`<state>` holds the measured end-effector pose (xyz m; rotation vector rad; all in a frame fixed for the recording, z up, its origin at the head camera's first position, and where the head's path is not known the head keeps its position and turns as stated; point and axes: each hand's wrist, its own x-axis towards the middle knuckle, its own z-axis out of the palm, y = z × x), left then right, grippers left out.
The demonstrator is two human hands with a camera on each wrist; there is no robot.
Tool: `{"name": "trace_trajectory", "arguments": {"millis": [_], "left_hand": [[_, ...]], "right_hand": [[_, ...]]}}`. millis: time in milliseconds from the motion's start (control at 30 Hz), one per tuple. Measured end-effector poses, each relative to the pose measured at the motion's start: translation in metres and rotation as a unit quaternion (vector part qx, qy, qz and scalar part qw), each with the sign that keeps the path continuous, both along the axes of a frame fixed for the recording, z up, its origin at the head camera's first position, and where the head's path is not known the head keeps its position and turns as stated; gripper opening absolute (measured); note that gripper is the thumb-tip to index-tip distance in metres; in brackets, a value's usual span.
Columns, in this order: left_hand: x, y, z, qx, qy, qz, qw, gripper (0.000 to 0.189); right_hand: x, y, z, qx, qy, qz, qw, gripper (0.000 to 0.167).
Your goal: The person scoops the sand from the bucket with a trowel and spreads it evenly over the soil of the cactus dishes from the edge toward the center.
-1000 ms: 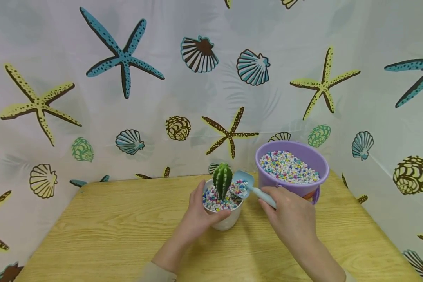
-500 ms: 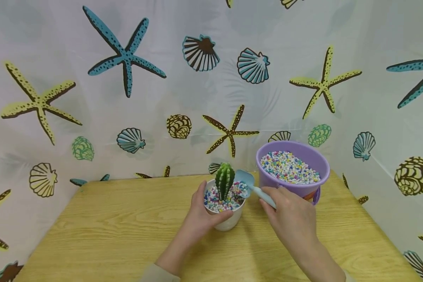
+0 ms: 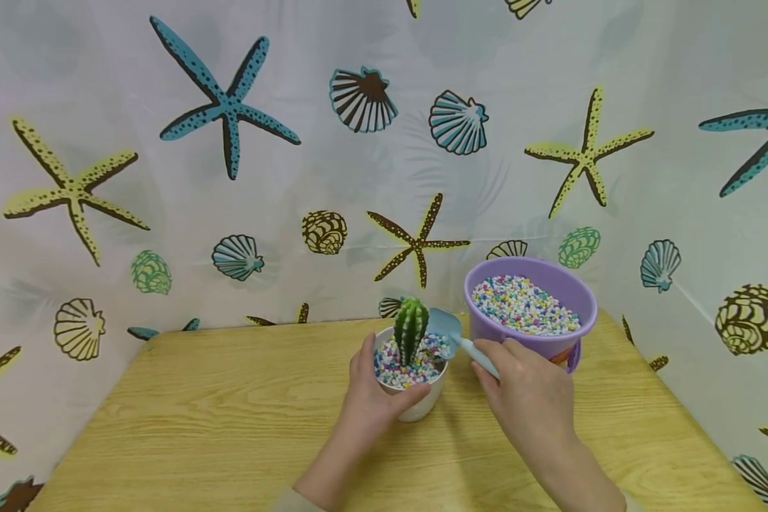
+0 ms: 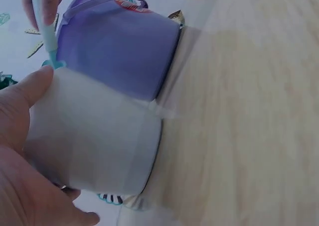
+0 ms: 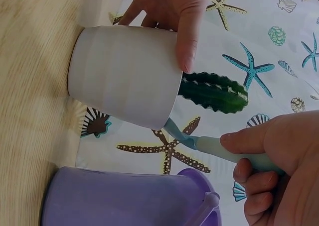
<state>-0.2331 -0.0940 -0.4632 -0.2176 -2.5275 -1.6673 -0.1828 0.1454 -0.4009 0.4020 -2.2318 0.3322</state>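
A white pot (image 3: 420,410) stands on the table with a green cactus (image 3: 411,331) upright in it, ringed by small multicoloured beads (image 3: 397,370). My left hand (image 3: 372,398) grips the pot's left and near side, its thumb across the front near the rim. In my right hand (image 3: 532,387) is the handle of a light blue toy shovel (image 3: 444,323). The shovel's blade dips over the pot's right rim, just beside the cactus, with some beads at its lower part. From the right wrist view, the blade tip (image 5: 174,130) is partly hidden behind the rim.
A purple bucket (image 3: 582,288) with many similar beads (image 3: 525,306) stands at the back right, close to my right hand. Its handle hangs down on the right. Behind the wooden table (image 3: 230,398) hangs a curtain (image 3: 281,171) printed with starfish and shells.
My left hand and the pot have shifted slightly to the right. The shovel stays almost in place at the rim, and more of its blade shows bare of beads.
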Motion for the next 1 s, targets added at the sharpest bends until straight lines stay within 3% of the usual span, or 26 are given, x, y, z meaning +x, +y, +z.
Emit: {"name": "trace_trajectory", "arguments": {"millis": [300,367,500,1000], "left_hand": [[-0.018,-0.024,0.009,0.020,-0.050,-0.088,0.9947,0.130],[-0.021,-0.027,0.008,0.020,-0.056,-0.096,0.9936,0.130],[-0.022,-0.025,0.007,0.018,-0.055,-0.090,0.9943,0.131],[-0.007,-0.007,0.003,0.012,-0.009,-0.035,0.9993,0.127]], "right_hand": [[-0.002,-0.001,0.002,0.009,0.006,-0.001,0.9999,0.036],[-0.002,-0.001,0.002,0.011,0.007,-0.002,0.9999,0.036],[-0.003,-0.001,0.002,0.014,0.011,-0.003,0.9998,0.037],[-0.003,-0.001,0.002,0.024,0.025,-0.009,0.9994,0.040]]}}
